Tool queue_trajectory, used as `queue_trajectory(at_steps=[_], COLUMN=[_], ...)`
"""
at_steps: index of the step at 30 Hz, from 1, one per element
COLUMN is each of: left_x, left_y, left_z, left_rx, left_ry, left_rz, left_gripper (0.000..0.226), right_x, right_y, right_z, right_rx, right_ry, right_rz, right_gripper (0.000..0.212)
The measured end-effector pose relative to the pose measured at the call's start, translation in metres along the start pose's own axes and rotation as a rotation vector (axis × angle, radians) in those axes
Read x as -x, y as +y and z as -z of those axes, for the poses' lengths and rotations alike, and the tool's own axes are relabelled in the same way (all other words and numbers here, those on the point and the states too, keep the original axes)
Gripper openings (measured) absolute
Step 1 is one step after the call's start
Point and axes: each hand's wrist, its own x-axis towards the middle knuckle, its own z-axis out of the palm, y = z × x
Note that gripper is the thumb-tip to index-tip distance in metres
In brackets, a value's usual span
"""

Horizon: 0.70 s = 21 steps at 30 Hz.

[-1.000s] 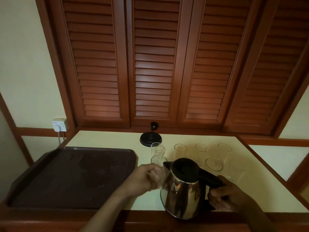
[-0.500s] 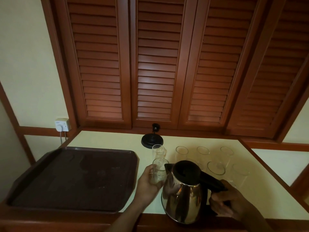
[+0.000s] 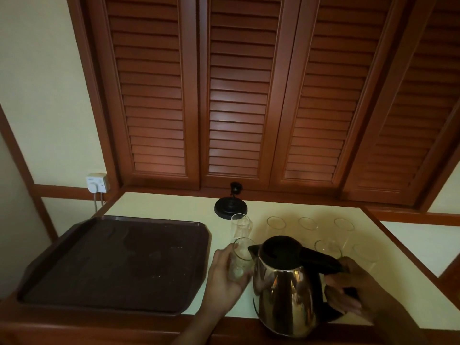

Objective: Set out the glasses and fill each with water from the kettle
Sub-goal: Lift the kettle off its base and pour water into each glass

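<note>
Close by the counter's front edge, left hand (image 3: 224,277) wrapped around a clear glass (image 3: 240,260), fingers curled about its side, rim upward and just beside the black spout of the kettle (image 3: 288,287). Right hand (image 3: 353,297) closed on the kettle's black handle, steel body upright or only slightly leaning toward the held glass — whether lifted or resting on the counter (image 3: 159,207), impossible to tell. No stream of water visible at the spout; water level inside the held glass not clear either. Directly behind the held glass, a second glass (image 3: 240,224), standing upright, near the round black kettle base (image 3: 231,210) at the back of the counter. Farther right, a row of three glasses (image 3: 308,224) along the back, with two more glasses (image 3: 328,247) in front of them, partly hidden behind the kettle's handle — all faint against the pale surface. Left of the hands, a dark brown tray (image 3: 112,260) lying flat, touching nothing else. Behind everything, wooden louvred shutters (image 3: 236,95), closed; off to the left on the wall, a white socket (image 3: 97,183) with a cable hanging down.
</note>
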Motion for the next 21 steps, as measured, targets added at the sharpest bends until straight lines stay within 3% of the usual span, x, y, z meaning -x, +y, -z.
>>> queue_trajectory(at_steps=[11, 21], left_x=[0.000, 0.000], left_y=[-0.008, -0.014], left_z=[-0.001, -0.001], left_rx=[0.047, 0.046], left_ry=[0.025, -0.016], left_rz=[0.065, 0.090], left_gripper=[0.068, 0.075], right_x=[0.003, 0.009], right_y=[-0.040, -0.071], right_z=[-0.019, -0.040], right_rx=[0.105, 0.301], right_ry=[0.034, 0.060], right_rz=[-0.033, -0.088], right_gripper=[0.067, 0.061])
